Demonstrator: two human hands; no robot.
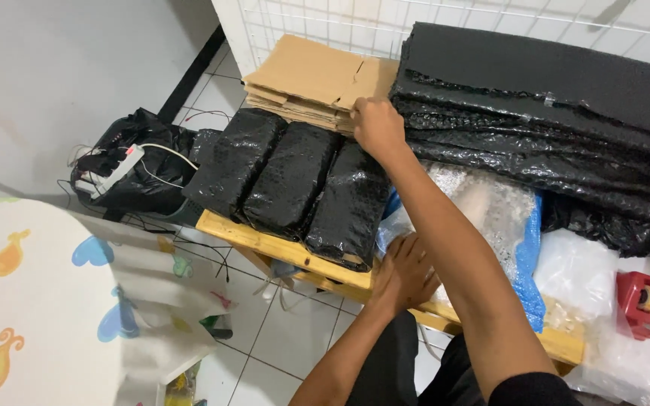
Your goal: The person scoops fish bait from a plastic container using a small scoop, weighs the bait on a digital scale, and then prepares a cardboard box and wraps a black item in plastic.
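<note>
The right hand (376, 126) grips the edge of the flattened cardboard stack (317, 83), black wrapped parcels (291, 180) just below it. The left hand (406, 272) lies open-palmed on the wooden bench (265, 244) edge, beside clear bubble wrap (490, 207).

My right hand (376, 126) is up on the stack of flattened cardboard (317, 79), fingers (359, 113) curled over its near edge. Just left of those fingers sit three black bubble-wrapped parcels (291, 180); right of them, folded black bubble wrap (543, 98). My left hand (408, 272) lies flat on the wooden pallet (265, 242), fingertips touching a clear plastic bag (490, 207).
</note>
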